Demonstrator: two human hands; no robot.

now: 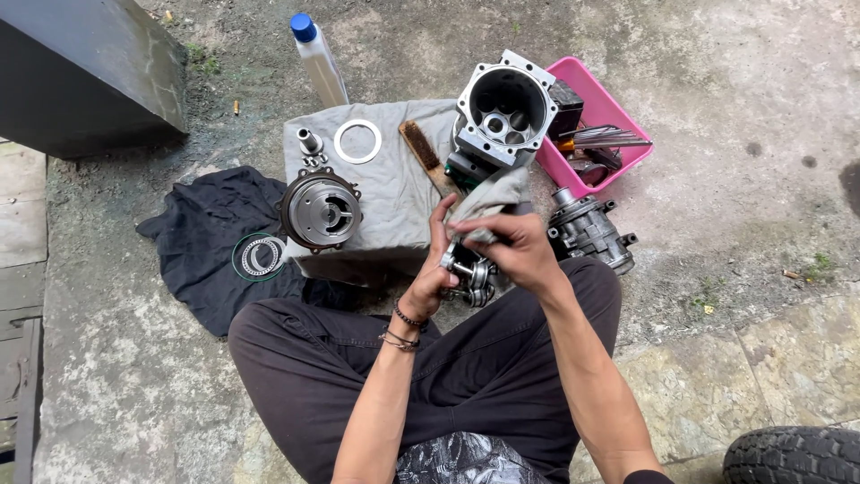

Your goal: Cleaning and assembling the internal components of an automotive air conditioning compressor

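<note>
Head view, left hand (434, 273) gripping metal piston assembly (472, 273), axis roughly level, right hand (515, 251) clutching grey rag (488, 202)

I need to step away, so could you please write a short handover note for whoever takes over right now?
Left hand: grips the shiny metal piston assembly from below, above the lap.
Right hand: presses a grey rag onto that assembly.
On the grey cloth: open cylinder housing, wooden-handled brush, flat metal ring, round end plate.
Bearing rings lie on the black cloth; second housing half sits on the ground beside the pink tray.
Done: unit taken apart. Left: wiping under way; how clean it is cannot be judged.
</note>
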